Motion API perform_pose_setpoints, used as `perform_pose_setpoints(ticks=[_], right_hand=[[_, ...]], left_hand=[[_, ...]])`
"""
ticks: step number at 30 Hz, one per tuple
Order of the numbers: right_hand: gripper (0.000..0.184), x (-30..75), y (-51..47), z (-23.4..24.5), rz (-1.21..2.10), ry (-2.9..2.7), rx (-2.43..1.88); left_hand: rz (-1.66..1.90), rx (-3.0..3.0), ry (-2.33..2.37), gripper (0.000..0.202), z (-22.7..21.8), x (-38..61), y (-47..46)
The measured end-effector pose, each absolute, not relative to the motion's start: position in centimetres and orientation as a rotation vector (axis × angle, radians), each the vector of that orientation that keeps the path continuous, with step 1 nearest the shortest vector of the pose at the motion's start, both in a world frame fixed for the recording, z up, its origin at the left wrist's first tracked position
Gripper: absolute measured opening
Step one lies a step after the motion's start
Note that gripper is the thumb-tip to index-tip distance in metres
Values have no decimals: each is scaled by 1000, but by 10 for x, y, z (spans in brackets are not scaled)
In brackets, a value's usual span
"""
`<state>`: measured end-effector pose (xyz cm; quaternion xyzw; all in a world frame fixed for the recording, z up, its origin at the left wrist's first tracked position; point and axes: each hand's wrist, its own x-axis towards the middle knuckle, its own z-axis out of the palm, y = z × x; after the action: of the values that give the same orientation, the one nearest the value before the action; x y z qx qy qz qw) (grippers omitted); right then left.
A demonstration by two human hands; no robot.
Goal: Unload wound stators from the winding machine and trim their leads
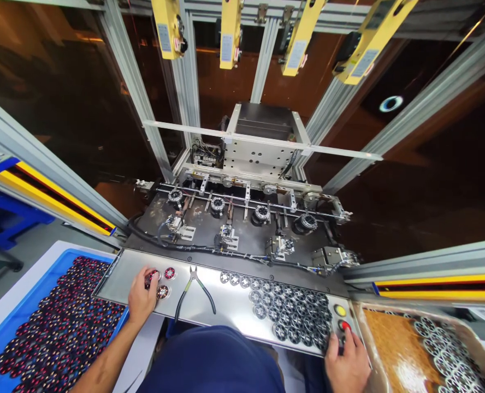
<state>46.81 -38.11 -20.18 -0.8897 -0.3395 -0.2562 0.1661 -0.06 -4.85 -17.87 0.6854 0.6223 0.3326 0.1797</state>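
Observation:
At the left end of the metal shelf, my left hand (142,297) has its fingers closed round a small red-and-black wound motor stator (154,275). Two more stators lie close by, one upper (169,272) and one lower (163,292). Right of them rest wire cutters (193,289), handles spread towards me. My right hand (348,360) is at the shelf's right end, thumb and forefinger apart, beside a red button (343,325). A yellow button (339,310) sits just above. Rows of silver-and-black spoked round parts (285,303) lie left of this hand.
A blue tray (11,297) of many stators stands at the left. At the right, a lined box (398,338) holds silver rings. Behind the shelf (234,308) is a machine bed (201,232) with several round fixtures. Yellow-edged posts (62,199) flank it; yellow units (230,33) hang above.

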Motion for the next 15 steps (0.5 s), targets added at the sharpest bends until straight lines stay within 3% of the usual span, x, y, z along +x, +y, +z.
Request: perform_pose_setpoints(ticks=[15], right_hand=[[80,467,-380,-200,-726,-959,-2528]], left_hand=[[958,1965,1751,43,-180,-1,-48]])
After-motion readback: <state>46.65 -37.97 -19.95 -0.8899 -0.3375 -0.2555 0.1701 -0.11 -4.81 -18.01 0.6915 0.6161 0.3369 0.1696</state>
